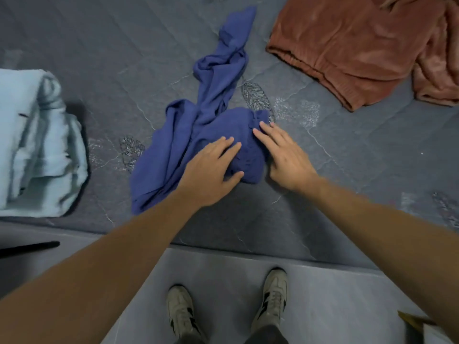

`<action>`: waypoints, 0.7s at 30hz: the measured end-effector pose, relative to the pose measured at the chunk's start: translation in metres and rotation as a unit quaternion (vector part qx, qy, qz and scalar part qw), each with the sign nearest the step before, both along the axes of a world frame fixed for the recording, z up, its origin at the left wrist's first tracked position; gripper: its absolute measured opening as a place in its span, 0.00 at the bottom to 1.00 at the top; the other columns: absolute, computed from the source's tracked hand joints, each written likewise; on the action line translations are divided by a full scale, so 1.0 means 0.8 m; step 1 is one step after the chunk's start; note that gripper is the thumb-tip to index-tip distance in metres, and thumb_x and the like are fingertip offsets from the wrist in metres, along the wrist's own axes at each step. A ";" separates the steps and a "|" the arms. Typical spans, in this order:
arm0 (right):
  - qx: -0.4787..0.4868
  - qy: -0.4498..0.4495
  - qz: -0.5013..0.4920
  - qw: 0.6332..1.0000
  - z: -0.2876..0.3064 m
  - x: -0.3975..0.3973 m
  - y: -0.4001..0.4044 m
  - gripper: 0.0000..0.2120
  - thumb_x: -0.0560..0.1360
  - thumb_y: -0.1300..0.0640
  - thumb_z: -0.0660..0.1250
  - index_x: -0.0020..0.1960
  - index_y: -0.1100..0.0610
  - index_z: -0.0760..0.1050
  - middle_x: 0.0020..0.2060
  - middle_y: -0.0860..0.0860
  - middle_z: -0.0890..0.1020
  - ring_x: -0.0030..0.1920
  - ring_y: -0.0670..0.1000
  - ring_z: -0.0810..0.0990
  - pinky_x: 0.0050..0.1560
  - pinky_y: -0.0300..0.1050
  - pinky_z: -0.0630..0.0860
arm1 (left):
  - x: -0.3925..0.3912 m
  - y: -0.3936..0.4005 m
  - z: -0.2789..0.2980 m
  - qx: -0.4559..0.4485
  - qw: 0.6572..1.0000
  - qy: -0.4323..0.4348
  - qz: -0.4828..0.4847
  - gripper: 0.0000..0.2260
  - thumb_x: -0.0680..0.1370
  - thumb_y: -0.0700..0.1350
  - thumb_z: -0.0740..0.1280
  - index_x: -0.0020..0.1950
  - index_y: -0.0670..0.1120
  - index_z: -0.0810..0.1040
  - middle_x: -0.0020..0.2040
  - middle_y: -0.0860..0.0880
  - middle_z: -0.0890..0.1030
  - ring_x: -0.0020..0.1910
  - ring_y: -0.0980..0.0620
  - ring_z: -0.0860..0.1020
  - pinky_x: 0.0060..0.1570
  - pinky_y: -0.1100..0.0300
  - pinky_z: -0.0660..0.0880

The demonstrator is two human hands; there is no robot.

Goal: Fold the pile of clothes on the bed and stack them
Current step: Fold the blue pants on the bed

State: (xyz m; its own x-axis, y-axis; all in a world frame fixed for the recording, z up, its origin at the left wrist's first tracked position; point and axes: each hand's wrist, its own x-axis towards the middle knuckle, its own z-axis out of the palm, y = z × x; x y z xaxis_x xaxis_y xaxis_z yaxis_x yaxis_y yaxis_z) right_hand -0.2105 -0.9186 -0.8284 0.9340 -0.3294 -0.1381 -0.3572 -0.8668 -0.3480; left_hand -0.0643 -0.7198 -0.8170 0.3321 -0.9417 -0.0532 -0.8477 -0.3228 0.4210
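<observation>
— Three garments are on the bed (74, 40), yes?

— Item one: blue garment (198, 135), crumpled, near the middle of the bed's front edge, with one twisted length trailing toward the far side. Item two: rust-coloured fleece garment (347, 50), unfolded, at the far right corner. Item three: pale blue folded bundle (37, 145), at the left edge, well apart from the others.

— And the hands?

— Left hand (211, 175): fingers nearly straight, palm down, pressing on the blue garment's near bunched part; nothing gripped. Right hand (283, 160): fingers extended, resting on the same bunch at its right side, fingertips touching the cloth; no pinch is visible.

— Which step does that suggest?

— Judged as flattening or gathering the blue garment before its fold. It is not yet spread; the cloth lies in ridges.

— How should the person do it well?

— Probably by finding the hems or shoulders first, drawing the twisted length out straight, then smoothing outward from the centre with flat palms. Folding over trapped ridges would likely give a lumpy piece that sits badly on the pale blue folded bundle.

— Anything else listed?

— Two shoes (181, 311) on the floor below the bed's front edge.
</observation>
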 end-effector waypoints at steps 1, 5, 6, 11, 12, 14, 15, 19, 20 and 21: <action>0.016 -0.010 -0.009 1.000 0.001 0.010 -0.013 0.41 0.72 0.68 0.64 0.84 0.55 0.58 0.84 0.53 0.57 0.83 0.57 0.55 0.80 0.57 0.61 | -0.009 -0.006 -0.007 0.007 1.000 0.008 -0.005 0.31 0.84 0.59 0.63 0.83 0.46 0.64 0.83 0.46 0.63 0.83 0.45 0.59 0.80 0.47 0.62; 0.061 -0.021 -0.017 0.998 -0.001 0.054 -0.056 0.37 0.75 0.70 0.60 0.83 0.56 0.60 0.82 0.56 0.60 0.83 0.59 0.57 0.82 0.53 0.54 | -0.029 -0.023 -0.036 0.039 0.999 -0.003 0.001 0.34 0.82 0.62 0.65 0.84 0.49 0.61 0.84 0.47 0.60 0.83 0.46 0.57 0.80 0.46 0.59; 0.072 -0.011 -0.008 0.997 -0.003 0.063 -0.065 0.36 0.76 0.70 0.60 0.82 0.57 0.61 0.82 0.57 0.62 0.82 0.60 0.58 0.82 0.53 0.54 | -0.030 -0.028 -0.040 0.042 0.999 -0.010 0.010 0.36 0.81 0.62 0.66 0.84 0.49 0.61 0.84 0.47 0.60 0.83 0.46 0.57 0.80 0.46 0.60; 0.059 -0.034 0.020 0.997 -0.010 0.084 -0.091 0.17 0.76 0.67 0.65 0.63 0.60 0.81 0.62 0.57 0.80 0.64 0.63 0.75 0.68 0.57 0.71 | -0.025 -0.047 -0.043 0.039 0.998 -0.027 0.043 0.31 0.79 0.51 0.73 0.80 0.47 0.69 0.80 0.44 0.67 0.79 0.43 0.65 0.72 0.46 0.67; 0.055 -0.040 0.019 0.997 -0.010 0.085 -0.093 0.14 0.76 0.68 0.65 0.58 0.60 0.82 0.57 0.57 0.81 0.59 0.62 0.76 0.64 0.58 0.73 | -0.024 -0.048 -0.041 0.033 0.998 -0.020 0.047 0.28 0.79 0.46 0.73 0.79 0.47 0.71 0.79 0.44 0.68 0.78 0.42 0.66 0.71 0.45 0.69; 0.062 -0.045 0.006 0.997 -0.009 0.084 -0.097 0.11 0.74 0.70 0.66 0.51 0.60 0.82 0.49 0.56 0.82 0.54 0.61 0.77 0.61 0.56 0.73 | -0.022 -0.046 -0.037 0.011 0.998 0.002 0.062 0.23 0.78 0.40 0.73 0.73 0.44 0.77 0.75 0.43 0.73 0.75 0.40 0.70 0.68 0.42 0.71; 0.074 -0.045 -0.011 0.996 -0.006 0.082 -0.099 0.11 0.73 0.70 0.66 0.50 0.60 0.83 0.47 0.55 0.83 0.53 0.60 0.79 0.61 0.53 0.74 | -0.021 -0.045 -0.034 0.000 0.998 0.011 0.069 0.21 0.77 0.39 0.72 0.71 0.43 0.79 0.73 0.43 0.76 0.72 0.39 0.73 0.66 0.41 0.73; 0.162 -0.042 -0.088 0.982 0.009 0.075 -0.100 0.11 0.72 0.70 0.66 0.46 0.57 0.83 0.42 0.53 0.86 0.46 0.55 0.83 0.52 0.50 0.79 | -0.011 -0.043 -0.012 -0.037 0.995 0.033 0.085 0.14 0.78 0.38 0.70 0.63 0.42 0.82 0.62 0.45 0.82 0.61 0.39 0.78 0.58 0.43 0.75; 0.183 -0.043 -0.101 0.977 0.013 0.072 -0.101 0.11 0.72 0.70 0.67 0.45 0.57 0.83 0.41 0.54 0.86 0.44 0.53 0.83 0.51 0.50 0.79 | -0.008 -0.044 -0.003 -0.045 0.995 0.036 0.083 0.12 0.77 0.38 0.70 0.61 0.42 0.82 0.59 0.45 0.82 0.58 0.39 0.78 0.55 0.44 0.75; 0.204 -0.045 -0.110 0.972 0.019 0.069 -0.101 0.10 0.72 0.70 0.67 0.44 0.57 0.83 0.41 0.54 0.86 0.42 0.50 0.82 0.50 0.50 0.80 | -0.006 -0.046 0.006 -0.054 0.995 0.039 0.080 0.11 0.77 0.37 0.69 0.59 0.42 0.82 0.56 0.45 0.82 0.55 0.39 0.78 0.52 0.44 0.74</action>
